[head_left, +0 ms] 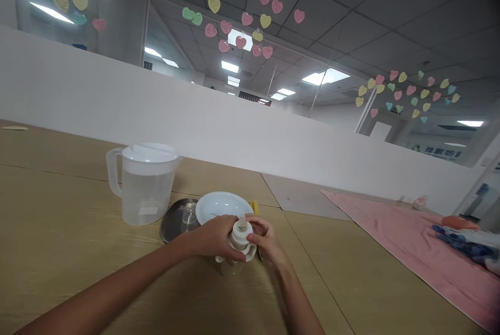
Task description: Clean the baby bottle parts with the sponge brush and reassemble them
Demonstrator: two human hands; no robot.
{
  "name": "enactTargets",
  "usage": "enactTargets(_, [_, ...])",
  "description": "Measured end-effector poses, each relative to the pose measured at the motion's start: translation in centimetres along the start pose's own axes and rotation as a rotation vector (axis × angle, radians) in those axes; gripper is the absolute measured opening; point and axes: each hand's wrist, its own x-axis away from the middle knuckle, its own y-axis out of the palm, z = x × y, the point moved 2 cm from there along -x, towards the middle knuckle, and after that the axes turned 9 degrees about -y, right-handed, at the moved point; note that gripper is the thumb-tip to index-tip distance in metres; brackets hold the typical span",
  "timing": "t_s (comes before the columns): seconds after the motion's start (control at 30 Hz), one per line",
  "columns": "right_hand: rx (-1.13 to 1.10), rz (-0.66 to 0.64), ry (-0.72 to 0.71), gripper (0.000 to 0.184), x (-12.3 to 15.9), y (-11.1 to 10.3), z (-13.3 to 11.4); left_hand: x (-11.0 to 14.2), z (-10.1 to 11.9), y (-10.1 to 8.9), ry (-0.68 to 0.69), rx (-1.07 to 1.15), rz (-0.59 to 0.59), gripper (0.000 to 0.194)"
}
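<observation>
Between my two hands stands a baby bottle (240, 235) with a white collar, a clear teat on top and white side handles. From the left, my left hand (219, 237) wraps round its upper part. My right hand (269, 244) closes on the collar from the other side, fingers bent and thumb against it. The lower body of the bottle is clear and hard to make out. Just behind my hands sits a white bowl (224, 202), partly covered by them. A round metal tray (172, 226) lies to its left with a clear object (189, 215) on it.
A lidded clear plastic pitcher (148, 189) stands at the left. Something yellow (254, 207) shows behind my right hand. Pink cloth (406, 236) covers the table's right side, with blue and white fabric (469, 244) on it. A white partition (234, 132) rises behind the table.
</observation>
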Motion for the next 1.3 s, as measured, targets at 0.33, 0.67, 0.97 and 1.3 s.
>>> enactTargets(0.33, [0.157, -0.147, 0.005, 0.027, -0.2, 0.3, -0.8, -0.6, -1.3, 0.8, -0.013, 0.349, -0.158, 0.048])
enactTargets(0.67, [0.134, 0.076, 0.002, 0.028, -0.2, -0.4, 0.4, -0.3, -0.6, 0.1, -0.041, -0.166, 0.109, 0.052])
enactTargets(0.97, [0.313, 0.209, -0.097, 0.035, -0.3, -0.5, 0.2, 0.0, 0.6, 0.0, -0.004, -0.435, 0.197, 0.040])
enactTargets(1.3, [0.275, 0.228, -0.145, 0.030, -0.3, -0.4, 0.2, -0.1, -0.2, -0.4, -0.046, -0.332, 0.115, 0.040])
